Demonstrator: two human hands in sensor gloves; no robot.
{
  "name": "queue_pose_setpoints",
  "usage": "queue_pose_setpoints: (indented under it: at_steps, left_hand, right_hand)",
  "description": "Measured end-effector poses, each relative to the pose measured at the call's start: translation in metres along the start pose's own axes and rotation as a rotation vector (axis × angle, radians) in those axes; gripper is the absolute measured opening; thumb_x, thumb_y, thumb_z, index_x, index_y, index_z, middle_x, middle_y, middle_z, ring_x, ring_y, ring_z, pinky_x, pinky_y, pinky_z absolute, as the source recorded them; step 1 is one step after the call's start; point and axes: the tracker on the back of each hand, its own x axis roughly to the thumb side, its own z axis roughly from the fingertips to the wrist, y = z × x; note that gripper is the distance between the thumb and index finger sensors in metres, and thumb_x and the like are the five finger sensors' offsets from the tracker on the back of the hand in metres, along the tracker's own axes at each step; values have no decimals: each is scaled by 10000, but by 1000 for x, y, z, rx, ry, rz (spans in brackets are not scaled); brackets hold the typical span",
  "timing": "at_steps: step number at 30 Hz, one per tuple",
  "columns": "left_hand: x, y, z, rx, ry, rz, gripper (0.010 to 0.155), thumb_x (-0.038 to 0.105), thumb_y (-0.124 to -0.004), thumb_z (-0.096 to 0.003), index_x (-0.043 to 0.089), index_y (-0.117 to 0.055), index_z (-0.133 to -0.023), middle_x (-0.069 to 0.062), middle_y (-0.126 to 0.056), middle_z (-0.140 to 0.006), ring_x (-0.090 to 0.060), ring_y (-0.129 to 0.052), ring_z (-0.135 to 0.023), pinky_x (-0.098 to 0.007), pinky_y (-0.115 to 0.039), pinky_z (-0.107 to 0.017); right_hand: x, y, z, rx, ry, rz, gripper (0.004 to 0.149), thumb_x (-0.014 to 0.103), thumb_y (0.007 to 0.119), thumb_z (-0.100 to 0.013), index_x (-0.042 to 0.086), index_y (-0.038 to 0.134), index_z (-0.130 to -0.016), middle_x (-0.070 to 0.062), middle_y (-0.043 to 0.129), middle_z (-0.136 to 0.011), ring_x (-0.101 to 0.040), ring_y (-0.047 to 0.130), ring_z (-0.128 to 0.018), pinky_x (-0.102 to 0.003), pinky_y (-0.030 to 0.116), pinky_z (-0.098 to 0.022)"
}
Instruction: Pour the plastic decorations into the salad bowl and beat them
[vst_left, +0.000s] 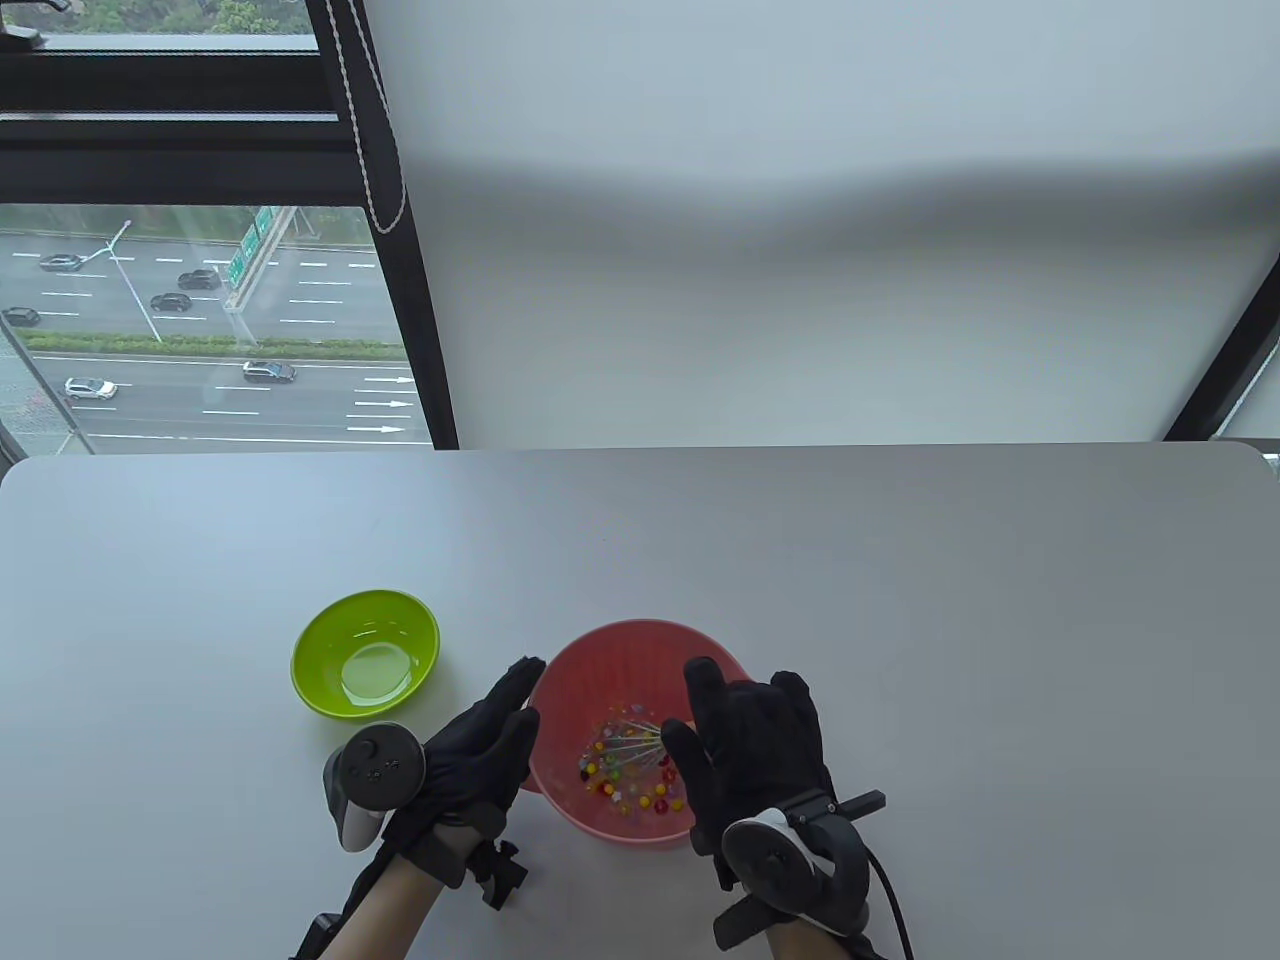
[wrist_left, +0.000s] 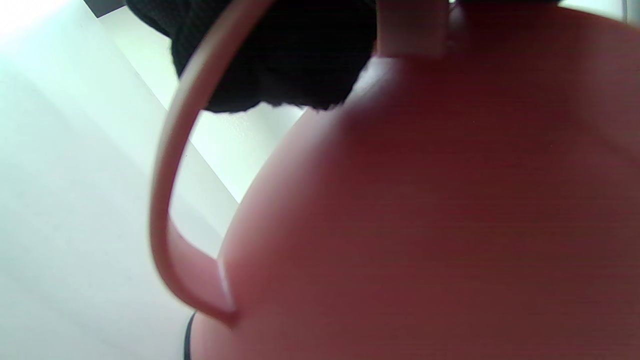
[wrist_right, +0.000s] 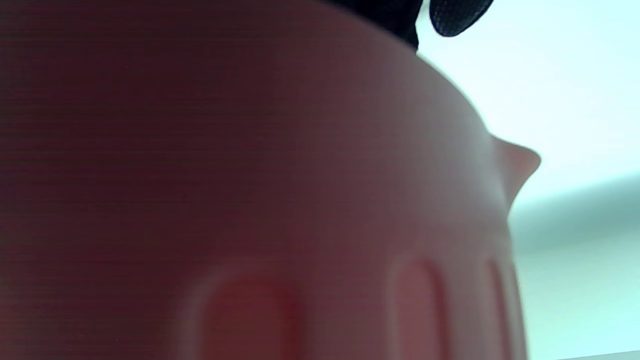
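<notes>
On the table (vst_left: 900, 600), left hand (vst_left: 480, 745) touches salad bowl (vst_left: 640, 650), fingers straight

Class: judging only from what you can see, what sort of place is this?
Probably an upper-floor office or lab: a plain white table stands against a large window with a roller blind, overlooking a multi-lane highway.

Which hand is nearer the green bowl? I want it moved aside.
The left hand. It rests against the red bowl's left side, just right of the green bowl. The right hand is over the red bowl's right side, farther away.
</notes>
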Motion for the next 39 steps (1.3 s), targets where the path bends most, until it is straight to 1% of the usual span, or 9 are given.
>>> queue_pose_setpoints:
  at_steps: [6,12,16,20,24,28,33,37,39]
  left_hand:
    - [0,0,0,0,0,1,707,675,-535,-556,227,-569,-1101,13,-930,-520,-319,-906,-607,-588,-548,-743]
    - [0,0,0,-1,0,1,708,676,-535,-555,227,-568,-1102,13,-931,-521,-319,-905,-608,-588,-548,-744]
    - [0,0,0,-1,0,2,708,676,-534,-555,227,-569,-1101,14,-930,-521,-317,-905,-608,-588,-549,-743]
    - [0,0,0,0,0,1,708,676,-535,-555,226,-570,-1101,14,-931,-520,-318,-906,-608,-588,-549,-743]
    - [0,0,0,0,0,1,706,675,-535,-555,228,-571,-1100,14,-931,-521,-318,-906,-607,-588,-549,-743]
    - [-1,0,0,-1,1,2,707,675,-534,-556,228,-569,-1101,13,-930,-521,-318,-905,-608,-588,-548,-743]
    - [-1,0,0,0,1,2,707,674,-535,-556,226,-570,-1101,13,-931,-521,-319,-906,-607,-588,-548,-744]
    - [-1,0,0,0,1,2,706,675,-535,-556,227,-570,-1101,13,-931,-521,-320,-905,-608,-588,-549,-743]
    - [-1,0,0,-1,1,3,708,676,-535,-555,227,-571,-1101,13,-932,-523,-320,-906,-608,-589,-549,-742]
  right_hand:
    - [-5,-6,2,-72,13,21,642,594,644,-595,356,363,-1121,150,844,-750,-178,800,-827,-510,484,-789]
    - [-31,-22,1,-164,165,-138,639,571,638,-607,314,360,-1123,119,846,-735,-207,795,-809,-517,456,-785]
    - [-39,-22,3,-210,146,158,667,587,603,-618,251,346,-1133,147,846,-736,-189,825,-789,-513,472,-751]
    - [-41,-23,5,-222,204,-92,650,583,583,-618,287,313,-1130,140,818,-759,-192,776,-827,-509,411,-788]
    - [-41,-23,5,-218,202,-103,644,600,571,-617,297,327,-1129,163,821,-758,-168,788,-829,-501,420,-794]
    - [-39,-21,4,-226,141,152,628,596,604,-616,275,408,-1119,156,851,-741,-176,826,-796,-510,468,-758]
    - [-40,-22,4,-212,201,-92,602,603,585,-612,292,427,-1103,160,846,-740,-169,811,-809,-503,431,-790]
    - [-42,-28,6,-274,159,59,547,612,596,-611,312,489,-1055,180,848,-745,-150,820,-812,-493,465,-776]
    - [-45,-36,8,-338,217,-91,531,610,600,-611,314,485,-1036,174,830,-772,-156,794,-836,-492,438,-787]
